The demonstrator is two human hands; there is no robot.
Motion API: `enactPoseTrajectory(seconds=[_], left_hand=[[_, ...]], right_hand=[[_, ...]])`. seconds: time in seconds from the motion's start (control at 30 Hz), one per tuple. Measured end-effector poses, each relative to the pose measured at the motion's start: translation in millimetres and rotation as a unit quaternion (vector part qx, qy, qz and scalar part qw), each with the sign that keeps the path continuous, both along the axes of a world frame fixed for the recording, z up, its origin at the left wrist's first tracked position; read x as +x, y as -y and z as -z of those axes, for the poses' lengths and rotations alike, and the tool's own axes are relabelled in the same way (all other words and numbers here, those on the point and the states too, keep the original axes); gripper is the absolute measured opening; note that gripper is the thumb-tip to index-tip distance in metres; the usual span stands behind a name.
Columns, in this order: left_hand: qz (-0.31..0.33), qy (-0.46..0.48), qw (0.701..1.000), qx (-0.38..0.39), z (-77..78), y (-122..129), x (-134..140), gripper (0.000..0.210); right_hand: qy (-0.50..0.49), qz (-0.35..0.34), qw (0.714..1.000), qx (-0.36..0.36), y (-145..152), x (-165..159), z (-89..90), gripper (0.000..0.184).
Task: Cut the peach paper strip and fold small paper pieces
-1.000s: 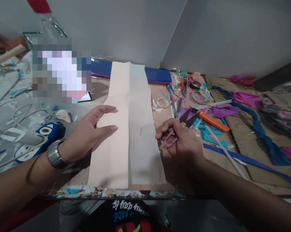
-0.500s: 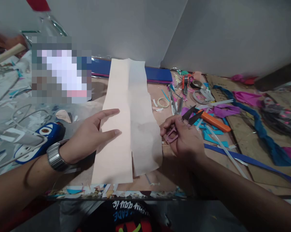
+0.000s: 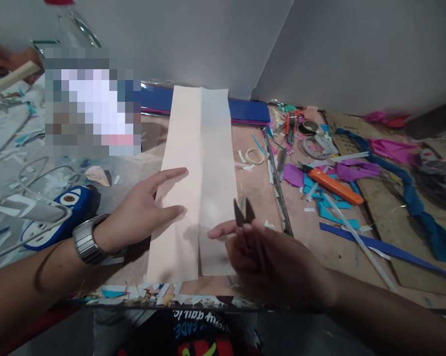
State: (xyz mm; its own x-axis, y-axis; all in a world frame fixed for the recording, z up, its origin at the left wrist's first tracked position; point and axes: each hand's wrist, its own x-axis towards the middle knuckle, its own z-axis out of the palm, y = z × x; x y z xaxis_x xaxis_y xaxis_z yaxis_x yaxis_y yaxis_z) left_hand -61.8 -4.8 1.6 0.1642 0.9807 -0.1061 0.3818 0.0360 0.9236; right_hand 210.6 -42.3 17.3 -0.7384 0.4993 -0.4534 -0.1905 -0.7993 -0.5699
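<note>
A long sheet of pale peach paper (image 3: 182, 148) lies upright in front of me, a crease down its middle and a slit from its near edge along that crease. My left hand (image 3: 141, 210) rests on the sheet's left half, thumb and index finger stretched apart, holding nothing. In my right hand (image 3: 267, 252) is a small pair of scissors (image 3: 244, 212), dark blades slightly parted and pointing away from me. That hand is over the lower right part of the sheet, its index finger reaching near the slit. The scissors' handles are mostly hidden by my fingers.
Behind the sheet lies a flat blue stack (image 3: 248, 112). On the right are an orange cutter (image 3: 334, 185), a tape roll (image 3: 254, 156), a blue strip (image 3: 356, 240) and coloured scraps. A blue power strip (image 3: 60, 217) with cables sits left. Paper bits line the near edge.
My right hand has moved left with the scissors, from beside the sheet to over its lower right part. The sheet's right half lies flatter. My left hand stays in place.
</note>
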Motion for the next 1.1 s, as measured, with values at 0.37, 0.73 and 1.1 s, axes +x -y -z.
enactPoseTrajectory(seconds=[0.37,0.73,1.1], left_hand=[[-0.029,0.039,0.999,-0.016,-0.4,2.6,2.0,0.068],[-0.026,0.013,1.000,0.005,3.9,-1.3,-2.5,0.068],[0.007,-0.032,0.999,0.029,-4.1,-0.1,-7.1,0.071]], right_hand=[[-0.037,-0.073,0.995,-0.058,10.1,-4.7,3.1,0.050],[-0.006,-0.198,0.979,0.045,9.9,-0.5,-13.5,0.056],[0.011,-0.203,0.975,0.090,2.7,-3.1,1.8,0.042]])
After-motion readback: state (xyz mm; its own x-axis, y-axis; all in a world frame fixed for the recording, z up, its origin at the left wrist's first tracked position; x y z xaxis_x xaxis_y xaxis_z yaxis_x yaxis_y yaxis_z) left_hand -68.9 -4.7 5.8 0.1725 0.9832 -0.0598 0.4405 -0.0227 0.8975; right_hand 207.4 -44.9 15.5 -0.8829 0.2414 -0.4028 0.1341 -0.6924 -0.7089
